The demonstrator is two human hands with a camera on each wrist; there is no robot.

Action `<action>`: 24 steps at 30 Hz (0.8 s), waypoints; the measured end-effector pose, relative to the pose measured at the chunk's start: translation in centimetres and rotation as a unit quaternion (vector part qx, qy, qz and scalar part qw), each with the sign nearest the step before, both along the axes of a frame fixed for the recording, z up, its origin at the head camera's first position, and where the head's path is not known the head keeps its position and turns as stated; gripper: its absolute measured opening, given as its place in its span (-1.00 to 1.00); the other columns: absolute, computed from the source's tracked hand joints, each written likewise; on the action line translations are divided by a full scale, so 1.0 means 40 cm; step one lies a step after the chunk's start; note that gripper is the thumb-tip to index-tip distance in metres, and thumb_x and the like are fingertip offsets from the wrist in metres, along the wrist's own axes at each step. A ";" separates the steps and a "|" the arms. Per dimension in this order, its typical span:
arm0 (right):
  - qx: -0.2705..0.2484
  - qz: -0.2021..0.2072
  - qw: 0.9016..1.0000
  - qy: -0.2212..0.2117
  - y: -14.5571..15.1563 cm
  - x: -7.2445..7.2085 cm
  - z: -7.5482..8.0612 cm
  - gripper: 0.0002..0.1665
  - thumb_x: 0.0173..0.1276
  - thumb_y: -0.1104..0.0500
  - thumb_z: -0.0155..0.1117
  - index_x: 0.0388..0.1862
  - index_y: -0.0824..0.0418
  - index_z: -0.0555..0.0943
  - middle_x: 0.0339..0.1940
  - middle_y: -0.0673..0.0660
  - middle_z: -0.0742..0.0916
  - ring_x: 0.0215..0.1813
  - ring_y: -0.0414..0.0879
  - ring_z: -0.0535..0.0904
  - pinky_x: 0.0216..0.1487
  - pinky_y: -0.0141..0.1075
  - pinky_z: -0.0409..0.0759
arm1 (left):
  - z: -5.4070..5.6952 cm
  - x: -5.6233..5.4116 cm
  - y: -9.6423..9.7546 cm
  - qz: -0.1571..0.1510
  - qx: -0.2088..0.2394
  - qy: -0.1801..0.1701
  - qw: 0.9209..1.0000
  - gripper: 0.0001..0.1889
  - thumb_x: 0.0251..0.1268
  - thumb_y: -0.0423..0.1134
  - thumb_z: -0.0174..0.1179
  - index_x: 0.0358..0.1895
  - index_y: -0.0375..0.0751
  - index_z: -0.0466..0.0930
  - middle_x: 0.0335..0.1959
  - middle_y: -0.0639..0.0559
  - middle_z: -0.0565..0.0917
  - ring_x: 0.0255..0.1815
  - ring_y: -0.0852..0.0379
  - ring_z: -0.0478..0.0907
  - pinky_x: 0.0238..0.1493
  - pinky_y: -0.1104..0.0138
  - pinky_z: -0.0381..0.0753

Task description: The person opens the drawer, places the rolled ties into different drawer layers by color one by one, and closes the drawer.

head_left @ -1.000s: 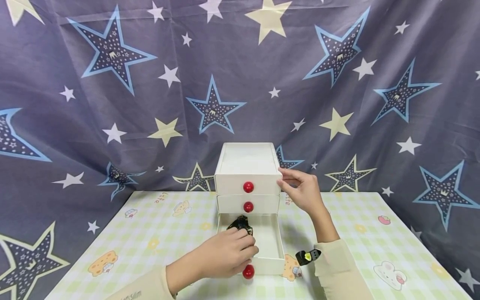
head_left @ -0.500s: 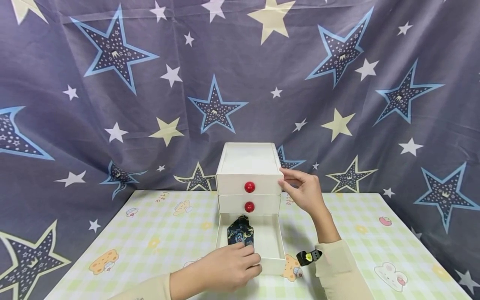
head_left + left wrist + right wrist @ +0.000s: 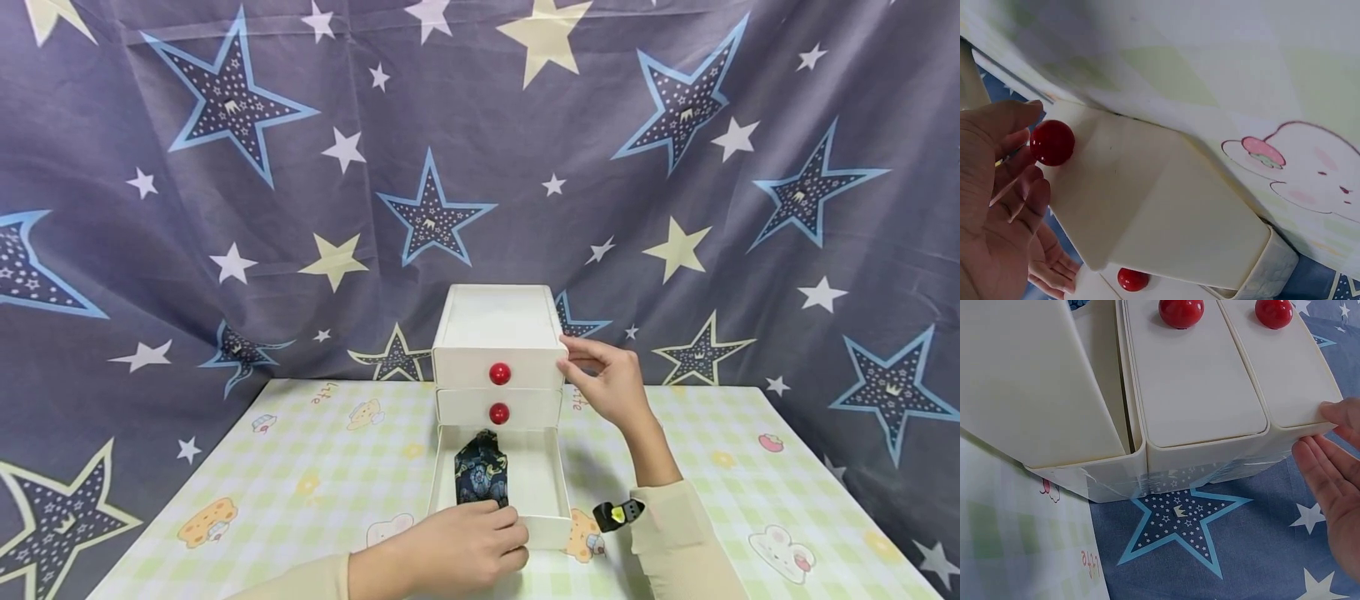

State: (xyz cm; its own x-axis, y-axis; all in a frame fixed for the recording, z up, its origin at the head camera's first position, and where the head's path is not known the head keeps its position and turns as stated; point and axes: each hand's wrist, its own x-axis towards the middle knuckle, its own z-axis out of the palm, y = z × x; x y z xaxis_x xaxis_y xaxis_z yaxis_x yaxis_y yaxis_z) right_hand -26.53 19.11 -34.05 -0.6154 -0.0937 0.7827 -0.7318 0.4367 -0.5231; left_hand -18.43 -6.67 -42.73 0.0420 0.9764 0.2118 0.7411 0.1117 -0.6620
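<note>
A white cabinet [image 3: 495, 317] has three stacked drawers with red ball knobs. Its bottom drawer [image 3: 538, 483] is pulled out, and a folded dark cloth with a blue and yellow pattern [image 3: 481, 471] lies in the left part. My left hand [image 3: 465, 546] is at this drawer's front. In the left wrist view, the thumb and loosely bent fingers stand around the red knob [image 3: 1052, 142], which shows beside the fingertips. With my right hand [image 3: 609, 379] I pinch the cabinet's upper right front corner, thumb on the front face [image 3: 1297, 375] and fingers along the side.
Beneath the cabinet is a table with a pale green checked cloth [image 3: 337, 467] printed with cartoons. Close behind hangs a dark curtain with stars [image 3: 300, 192]. A black strap with a yellow mark [image 3: 617, 515] sticks out by my right sleeve.
My left hand has moved back toward me, off the dark cloth and over the drawer's front, uncovering more of the cloth. My right hand stays at the corner, and the drawer looks unmoved.
</note>
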 end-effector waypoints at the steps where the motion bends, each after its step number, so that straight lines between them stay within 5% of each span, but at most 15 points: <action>1: 0.000 0.001 1.000 0.000 0.000 0.000 0.000 -0.62 0.21 0.52 0.46 0.04 0.48 0.72 -0.18 0.37 0.80 -0.20 0.22 0.79 -0.18 -0.51 0.68 | -0.002 0.000 0.001 0.000 -0.002 0.002 1.000 -0.86 0.56 -0.08 0.02 -0.13 0.12 0.60 -0.20 0.24 0.48 -0.19 0.24 0.36 -0.21 0.46 0.42; 24: 0.003 -0.003 1.000 -0.004 0.001 -0.001 0.000 -0.62 0.23 0.51 0.45 0.05 0.48 0.71 -0.19 0.36 0.80 -0.19 0.20 0.78 -0.16 -0.41 0.72 | -0.002 0.005 0.011 0.010 -0.048 0.058 0.997 -0.85 0.54 -0.12 0.11 -0.27 0.17 0.62 -0.18 0.24 0.50 -0.18 0.25 0.41 -0.10 0.50 0.54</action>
